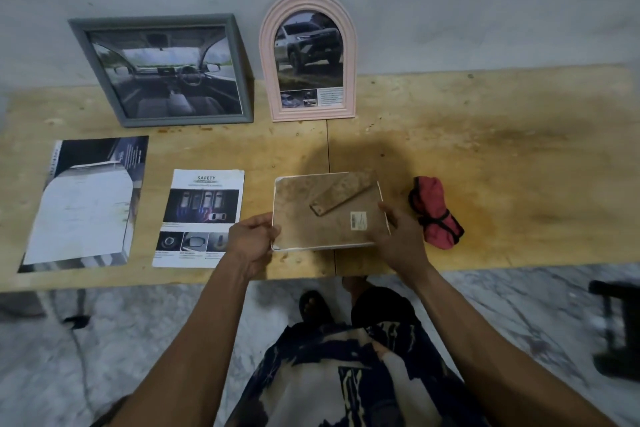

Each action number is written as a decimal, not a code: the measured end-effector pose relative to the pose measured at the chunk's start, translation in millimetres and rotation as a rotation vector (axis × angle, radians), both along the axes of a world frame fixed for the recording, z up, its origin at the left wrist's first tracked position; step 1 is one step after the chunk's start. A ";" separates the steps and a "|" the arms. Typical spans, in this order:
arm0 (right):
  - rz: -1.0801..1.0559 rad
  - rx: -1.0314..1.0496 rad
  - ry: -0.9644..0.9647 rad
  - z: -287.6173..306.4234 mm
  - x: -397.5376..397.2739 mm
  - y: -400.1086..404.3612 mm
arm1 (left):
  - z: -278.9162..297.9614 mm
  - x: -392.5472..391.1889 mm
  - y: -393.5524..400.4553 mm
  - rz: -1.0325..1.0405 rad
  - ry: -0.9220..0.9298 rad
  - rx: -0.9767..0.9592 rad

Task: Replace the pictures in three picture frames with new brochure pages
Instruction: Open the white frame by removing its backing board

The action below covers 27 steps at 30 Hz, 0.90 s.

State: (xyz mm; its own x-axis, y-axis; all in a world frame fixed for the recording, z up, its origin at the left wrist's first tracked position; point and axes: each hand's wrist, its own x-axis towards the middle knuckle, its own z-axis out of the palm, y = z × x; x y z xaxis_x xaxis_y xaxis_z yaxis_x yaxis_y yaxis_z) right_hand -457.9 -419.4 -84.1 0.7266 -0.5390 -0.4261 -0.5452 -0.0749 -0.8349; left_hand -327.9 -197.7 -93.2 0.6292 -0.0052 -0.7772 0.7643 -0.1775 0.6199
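Observation:
A white picture frame (322, 218) is held face down just above the table's front edge, its brown backing board and stand strut facing up. My left hand (252, 241) grips its left edge. My right hand (398, 232) grips its right edge. A grey frame (166, 69) with a car-interior picture leans on the wall at the back left. Beside it stands a pink arched frame (308, 59) with an SUV picture. Two loose brochure pages lie flat on the table: a "SAFETY" page (201, 218) and a larger dark-and-white page (86, 201) to its left.
A rolled red cloth (434, 211) tied with a black cord lies right of the held frame. The plywood table (502, 149) stands against a grey wall. A dark object (616, 326) sits on the marble floor at the right.

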 end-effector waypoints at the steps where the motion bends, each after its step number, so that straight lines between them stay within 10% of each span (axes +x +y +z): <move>1: -0.005 -0.014 0.024 -2.7 -0.3 2.6 | -1.3 -2.9 -2.4 -0.007 -0.028 0.044; 17: 0.275 -0.353 0.181 -22.1 2.9 15.6 | -2.1 12.8 -31.5 -0.694 -0.486 0.630; 27: 0.452 -0.509 0.282 -29.5 5.2 12.6 | -3.1 49.0 -48.0 -0.950 -0.456 0.797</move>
State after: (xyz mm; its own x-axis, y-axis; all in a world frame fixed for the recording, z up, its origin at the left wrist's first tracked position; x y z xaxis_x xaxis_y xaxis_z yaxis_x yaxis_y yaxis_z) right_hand -452.7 -406.8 -113.6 0.8247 -0.3937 -0.4061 -0.5579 -0.6842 -0.4697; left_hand -278.9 -245.8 -96.3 0.8387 -0.2296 -0.4937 -0.1075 -0.9587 0.2632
